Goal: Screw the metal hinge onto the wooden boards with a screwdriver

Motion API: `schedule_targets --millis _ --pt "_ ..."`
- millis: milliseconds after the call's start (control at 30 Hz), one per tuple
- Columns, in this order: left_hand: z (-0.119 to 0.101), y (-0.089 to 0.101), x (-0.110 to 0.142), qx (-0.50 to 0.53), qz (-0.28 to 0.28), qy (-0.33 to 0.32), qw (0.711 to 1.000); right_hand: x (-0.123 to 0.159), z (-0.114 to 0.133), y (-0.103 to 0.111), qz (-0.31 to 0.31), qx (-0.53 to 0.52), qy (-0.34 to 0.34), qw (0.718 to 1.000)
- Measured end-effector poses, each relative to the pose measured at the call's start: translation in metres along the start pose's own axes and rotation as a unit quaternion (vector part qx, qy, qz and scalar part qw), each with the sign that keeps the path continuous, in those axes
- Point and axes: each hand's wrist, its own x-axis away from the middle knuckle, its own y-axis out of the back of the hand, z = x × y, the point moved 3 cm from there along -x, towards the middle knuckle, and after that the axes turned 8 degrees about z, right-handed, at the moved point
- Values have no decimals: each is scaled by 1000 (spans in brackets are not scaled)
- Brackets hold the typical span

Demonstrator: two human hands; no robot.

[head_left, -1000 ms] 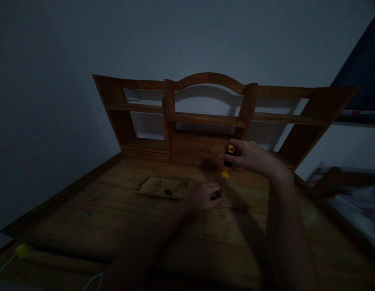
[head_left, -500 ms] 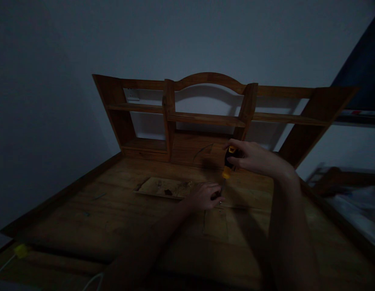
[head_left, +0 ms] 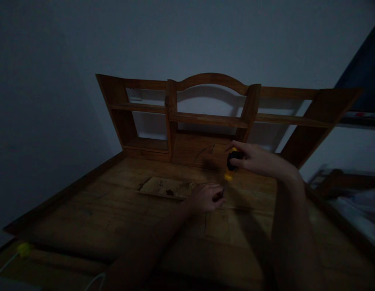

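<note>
My right hand [head_left: 246,157] is closed round the black and yellow handle of a screwdriver [head_left: 228,176], gripped from above. Its handle leans a little and its shaft points down toward my left fingertips. My left hand [head_left: 208,197] rests low over the wooden desktop [head_left: 129,218], thumb and fingers curled together in a pinch around the lower end of the shaft. What lies between those fingers is too dark and small to make out. Beside my left hand a flat wooden board [head_left: 163,188] with a dark hole and stained patches lies on the desktop.
A wooden shelf unit [head_left: 205,118] with an arched top stands at the back against the wall. A small wooden patch [head_left: 216,226] shows in front of my left hand. At the lower left are a yellow object [head_left: 24,249] and a white cord [head_left: 5,266].
The view has shifted slightly. My right hand has turned a little around the screwdriver handle, the wrist bending outward. My left hand keeps its pinch in nearly the same place.
</note>
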Motion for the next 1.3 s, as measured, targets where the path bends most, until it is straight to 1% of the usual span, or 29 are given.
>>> schedule_targets --millis 133,300,367,500,700,767,900,1000,1067,1200,1300 --pt "-1 2 1 -2 -3 0 1000 -2 1 -1 10 1 -5 1000" --pt "-3 3 0 3 -6 -13 1000 -3 -4 -3 -3 40 -55 998" --pt "-2 2 0 3 -9 -15 1000 -1 -4 -2 0 36 -49 998" --pt "0 0 0 4 -3 -12 1000 1 -1 1 5 2 -6 1000" --pt "-2 2 0 -2 2 -5 1000 -4 -5 0 -34 58 -33 997" --pt "-2 2 0 -2 1 -5 1000 -4 -6 -1 -28 54 -32 998" --pt "-1 1 0 -3 -3 0 1000 -1 -5 0 4 11 -9 1000" --pt "-2 2 0 0 -1 2 1000 2 -4 3 7 3 9 1000" --pt "-3 2 0 5 -2 -4 1000 2 -5 4 -3 16 1 1000" --pt "-3 2 0 6 -4 -6 1000 -2 -10 2 -33 50 -44 997" --pt "-3 2 0 6 1 -6 1000 -3 -11 0 -18 42 -39 998"
